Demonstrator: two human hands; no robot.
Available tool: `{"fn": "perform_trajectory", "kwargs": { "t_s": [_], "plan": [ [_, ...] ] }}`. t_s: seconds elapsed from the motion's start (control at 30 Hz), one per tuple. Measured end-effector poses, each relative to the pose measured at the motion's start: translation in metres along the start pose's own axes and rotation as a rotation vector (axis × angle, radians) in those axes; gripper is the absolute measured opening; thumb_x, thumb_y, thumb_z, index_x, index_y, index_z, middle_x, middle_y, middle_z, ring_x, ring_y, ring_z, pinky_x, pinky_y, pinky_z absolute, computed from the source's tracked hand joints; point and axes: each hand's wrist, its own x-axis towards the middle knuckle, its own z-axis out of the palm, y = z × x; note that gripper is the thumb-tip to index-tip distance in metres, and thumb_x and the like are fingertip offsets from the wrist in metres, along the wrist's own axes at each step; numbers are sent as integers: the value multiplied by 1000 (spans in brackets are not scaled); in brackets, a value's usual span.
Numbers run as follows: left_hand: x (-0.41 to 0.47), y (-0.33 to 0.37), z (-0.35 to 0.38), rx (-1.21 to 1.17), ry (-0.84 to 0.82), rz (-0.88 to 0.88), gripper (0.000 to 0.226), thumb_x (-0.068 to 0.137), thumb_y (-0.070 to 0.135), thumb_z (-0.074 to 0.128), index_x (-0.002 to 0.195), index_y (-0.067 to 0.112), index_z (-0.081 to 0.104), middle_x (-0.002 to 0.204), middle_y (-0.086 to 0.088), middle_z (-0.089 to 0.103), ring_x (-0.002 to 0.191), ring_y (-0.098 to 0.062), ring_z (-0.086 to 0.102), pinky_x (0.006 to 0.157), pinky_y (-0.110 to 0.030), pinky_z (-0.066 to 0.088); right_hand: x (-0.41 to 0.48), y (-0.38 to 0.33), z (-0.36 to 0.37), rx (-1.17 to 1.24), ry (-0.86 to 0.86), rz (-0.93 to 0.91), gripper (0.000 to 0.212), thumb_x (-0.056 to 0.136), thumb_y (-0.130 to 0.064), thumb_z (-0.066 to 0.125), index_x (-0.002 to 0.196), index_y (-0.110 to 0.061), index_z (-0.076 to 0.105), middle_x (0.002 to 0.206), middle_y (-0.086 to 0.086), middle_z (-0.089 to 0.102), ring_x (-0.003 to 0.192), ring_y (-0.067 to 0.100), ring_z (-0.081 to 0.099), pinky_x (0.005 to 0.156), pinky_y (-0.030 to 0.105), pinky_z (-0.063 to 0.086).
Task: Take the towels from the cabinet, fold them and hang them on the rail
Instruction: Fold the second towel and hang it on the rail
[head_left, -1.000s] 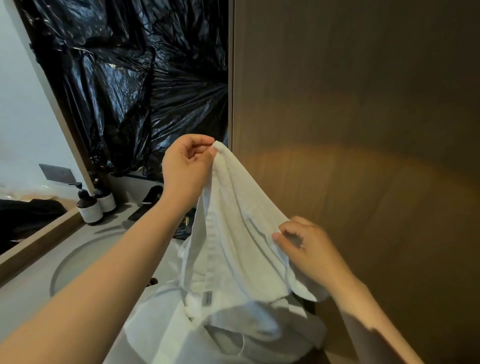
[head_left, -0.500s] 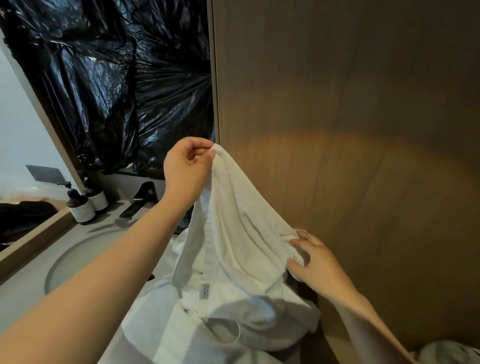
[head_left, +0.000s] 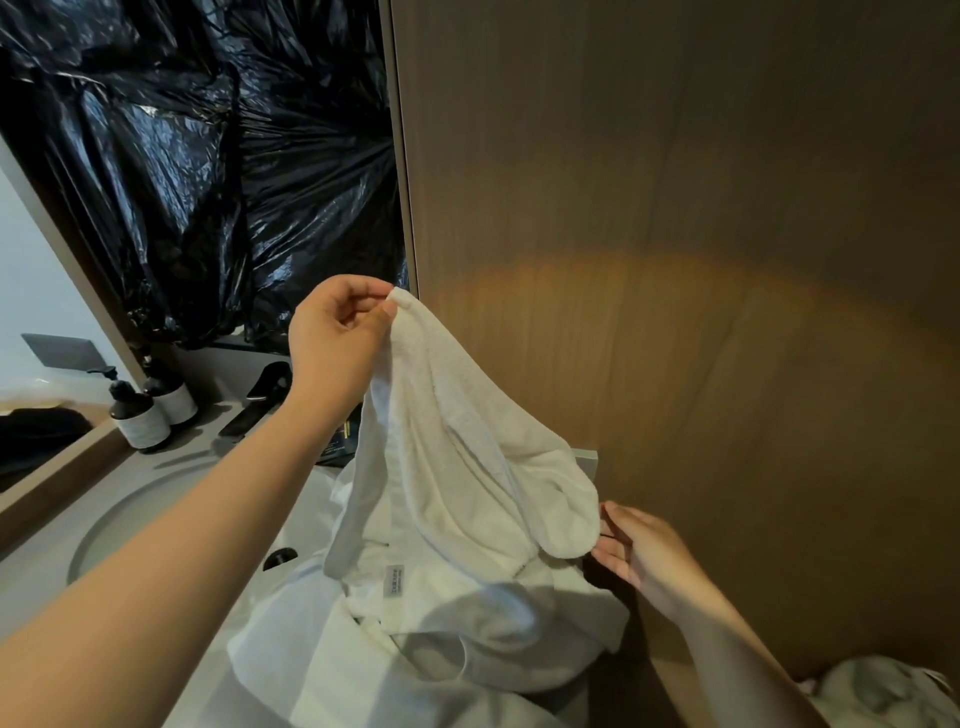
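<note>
A white towel (head_left: 457, 467) hangs from my left hand (head_left: 340, 338), which pinches its top corner between thumb and fingers in front of the wooden wall. The towel droops down to the right into a rounded fold, with a small label low on its front. My right hand (head_left: 636, 553) is beside the lower right fold, fingers apart and just off the cloth, holding nothing. More white towel cloth (head_left: 415, 660) lies heaped below on the counter. No rail or cabinet is visible.
A grey counter with a round sink basin (head_left: 109, 525) lies at the left, with two dark pump bottles (head_left: 140, 415) and a black tap (head_left: 260, 400) behind it. Black plastic sheeting (head_left: 208, 156) covers the mirror. A brown wooden panel (head_left: 675, 260) fills the right. Pale cloth (head_left: 883, 691) sits bottom right.
My right hand has let go of the towel's edge and dropped lower right, now just off the fold. The left hand keeps its pinch on the top corner.
</note>
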Motion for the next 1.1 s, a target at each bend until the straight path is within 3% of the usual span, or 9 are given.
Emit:
{"fn": "perform_trajectory", "kwargs": {
  "t_s": [0.07,0.17,0.27,0.43,0.53,0.67,0.83,0.9,1.1],
  "plan": [
    [0,0,-1,-12,1,-14,13,89,11,66,94,23,67,87,6,68,83,-12,65,79,-23,56,-2,-3,3,135,-17,64,24,101,-18,48,119,-5,59,111,15,70,102,27,66,90,39,52],
    [-1,-1,-2,-12,6,-20,13,89,11,66,94,23,67,86,7,67,82,-11,65,78,-23,56,-8,-4,11,213,-109,122,27,100,-14,48,122,-1,59,109,18,68,95,26,64,75,32,58],
    [-1,-3,-2,-9,13,-22,12,88,11,66,94,22,67,86,7,67,82,-10,65,78,-21,56,-10,-4,12,185,-174,83,29,98,-11,51,124,-1,59,123,22,64,105,28,62,87,37,55],
    [-2,-5,-3,6,25,-20,13,89,11,66,93,23,66,84,10,66,79,-5,63,75,-15,54,-19,-8,9,-107,-215,-94,27,95,-13,56,122,-12,62,119,5,70,111,19,65,89,34,54],
    [-2,-5,-2,8,29,-23,12,89,10,65,96,20,67,84,10,65,77,-3,62,73,-11,53,-27,-8,4,-274,-269,-137,31,92,-14,62,122,-19,60,115,9,69,108,21,67,94,39,54],
    [-1,-4,-2,5,33,-23,11,89,10,65,97,17,67,83,11,64,72,3,59,71,-6,49,-31,-7,6,-255,-259,-187,38,86,-9,66,123,-15,57,108,9,72,107,23,67,95,38,54],
    [-1,-4,0,-16,28,-32,11,89,9,65,97,17,67,83,11,64,73,2,60,73,-9,51,-31,-11,6,-172,-120,-235,27,89,-2,63,115,-8,63,103,7,75,95,21,72,70,28,60],
    [0,-5,-1,-16,32,-28,11,88,10,66,96,18,67,82,12,64,71,6,59,72,-8,51,-32,-13,2,-310,21,-266,20,89,-4,65,107,-12,67,95,10,74,80,17,73,57,21,56],
    [-1,-11,0,-2,31,-25,11,88,11,67,95,19,67,81,13,64,68,11,58,69,-5,49,-32,-24,-28,-656,452,-336,13,84,-11,72,90,-23,67,75,1,71,56,9,69,48,21,49]
  ]
}}
